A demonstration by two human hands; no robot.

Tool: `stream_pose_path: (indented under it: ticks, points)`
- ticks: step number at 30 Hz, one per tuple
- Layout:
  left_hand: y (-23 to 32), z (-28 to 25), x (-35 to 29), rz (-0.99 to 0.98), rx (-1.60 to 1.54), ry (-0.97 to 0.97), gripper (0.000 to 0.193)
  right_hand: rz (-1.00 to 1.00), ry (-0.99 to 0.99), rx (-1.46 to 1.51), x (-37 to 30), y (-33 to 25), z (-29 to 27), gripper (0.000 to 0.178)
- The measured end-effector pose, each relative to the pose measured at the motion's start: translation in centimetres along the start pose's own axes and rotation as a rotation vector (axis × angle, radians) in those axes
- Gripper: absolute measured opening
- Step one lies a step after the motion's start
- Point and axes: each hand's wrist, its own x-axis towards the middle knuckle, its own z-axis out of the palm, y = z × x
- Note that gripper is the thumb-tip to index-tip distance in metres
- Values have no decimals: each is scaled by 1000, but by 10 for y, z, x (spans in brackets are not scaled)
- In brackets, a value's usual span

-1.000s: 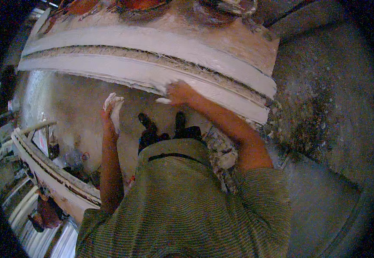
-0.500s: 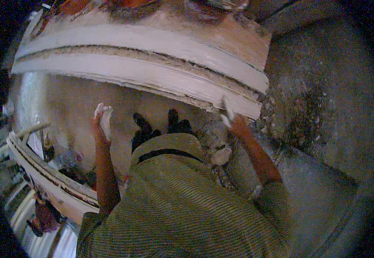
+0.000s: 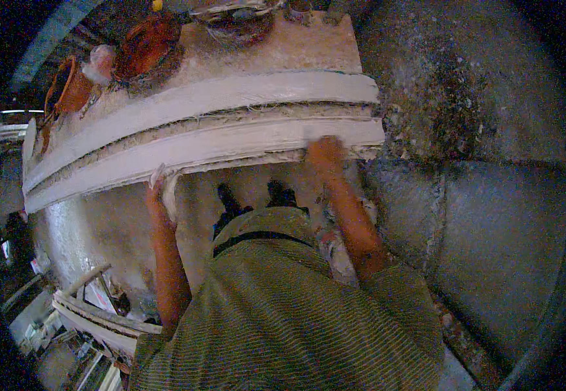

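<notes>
Two long white plaster-like mouldings (image 3: 231, 140) run side by side along the bench in front of me, with a dark, rough groove between them. My left hand (image 3: 163, 189) is at the near edge of the closer moulding. White material coats its fingers and thumb, which stand apart, and I see no separate object in it. Over the right part of the same moulding is my right hand (image 3: 326, 154), smeared by motion. Its fingers cannot be made out, nor whether it holds anything.
On the bench (image 3: 315, 49) behind the mouldings stand an orange-brown basin (image 3: 146, 49), another orange container (image 3: 68, 88) and a whitish lump (image 3: 100, 64). A curved white moulding (image 3: 94, 316) lies at lower left. Debris (image 3: 446, 111) covers the floor at right.
The view has shifted, bringing more of the bench's left end into sight. My right hand has come onto the near moulding, and my left hand is now close to its edge.
</notes>
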Motion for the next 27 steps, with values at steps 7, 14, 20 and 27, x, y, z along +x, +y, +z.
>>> stream_pose_path:
  ticks: [7,14,20,27]
  points:
    - [9,-60,32,40,-143,-137,53,617,75,132,17,115,23,35]
    - [14,-125,93,27,-119,-110,52,283,90,124,41,-113,-29,40]
    - [27,-150,114,87,-181,-233,51,135,-136,462,32,-273,-94,54]
    - [26,-173,151,8,-244,-192,51,164,149,478,83,-348,-84,53]
